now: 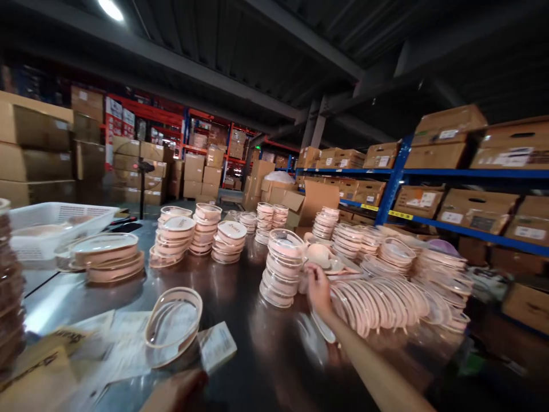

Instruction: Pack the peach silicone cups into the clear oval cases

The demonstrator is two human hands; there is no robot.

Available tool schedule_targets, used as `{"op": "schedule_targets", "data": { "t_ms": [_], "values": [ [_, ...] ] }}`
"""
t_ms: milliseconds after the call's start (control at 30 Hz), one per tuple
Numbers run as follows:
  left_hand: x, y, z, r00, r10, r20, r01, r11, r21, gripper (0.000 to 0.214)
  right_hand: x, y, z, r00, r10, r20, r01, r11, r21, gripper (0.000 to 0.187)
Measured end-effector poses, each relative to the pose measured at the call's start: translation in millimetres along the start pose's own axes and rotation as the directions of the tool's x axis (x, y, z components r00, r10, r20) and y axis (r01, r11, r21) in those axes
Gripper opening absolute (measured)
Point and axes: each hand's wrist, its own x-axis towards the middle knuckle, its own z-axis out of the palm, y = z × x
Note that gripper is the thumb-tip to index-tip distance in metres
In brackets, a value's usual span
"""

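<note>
My right hand (319,290) reaches out over the dark table (240,320), its fingers bent together. It is between a stack of clear oval cases with pale pink edging (283,272) and a row of similar leaning cases (377,306). What the fingers hold, if anything, I cannot make out. My left hand (178,392) is low at the bottom edge, blurred, its fingers not clear. Just above it lies a single clear oval case (174,329), see-through and tilted. Beside that case is a small white printed packet (217,347), and printed bags (47,360) lie to the left.
More case stacks (171,237) stand farther back. A white plastic basket (60,220) sits at the left, near a wider stack (112,257). At the right are piled cases (446,280) and a blue shelf (472,174) with cardboard boxes. An open carton (319,197) stands behind the table.
</note>
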Motion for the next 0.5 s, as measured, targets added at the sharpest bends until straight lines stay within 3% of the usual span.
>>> {"op": "schedule_targets", "data": {
  "t_ms": [67, 167, 267, 333, 400, 467, 500],
  "values": [
    [3, 13, -4.6, 0.994, 0.067, 0.088, -0.074, 0.994, 0.077, 0.014, -22, -3, 42, 0.965, -0.117, 0.233, 0.124, 0.992, -0.015, 0.015],
    [6, 28, -17.6, 0.987, 0.104, 0.123, -0.121, 0.982, 0.142, 0.017, -42, -12, 115, 0.812, -0.21, 0.544, 0.238, 0.971, 0.02, 0.018],
    [6, 28, -32.5, 0.991, 0.131, 0.0, -0.126, 0.953, 0.275, 0.03, -48, -17, 180, 0.705, -0.205, 0.679, 0.259, 0.966, 0.022, 0.028],
    [3, 20, -40.7, 0.969, 0.081, -0.234, 0.023, 0.911, 0.411, 0.043, -51, -17, 213, 0.669, -0.179, 0.722, 0.237, 0.971, 0.022, 0.029],
    [1, 9, -45.7, 0.881, -0.053, -0.471, 0.291, 0.844, 0.451, 0.047, -59, -16, 238, 0.654, -0.145, 0.743, 0.183, 0.983, 0.031, 0.03],
    [-2, -3, -46.9, 0.801, -0.224, -0.555, 0.482, 0.79, 0.377, 0.053, -71, -15, 257, 0.661, -0.084, 0.745, 0.089, 0.995, 0.034, 0.033],
    [-3, -8, -46.4, 0.788, -0.294, -0.541, 0.514, 0.798, 0.315, 0.059, -78, -15, 263, 0.669, -0.046, 0.742, 0.032, 0.999, 0.033, 0.036]
  ]
}}
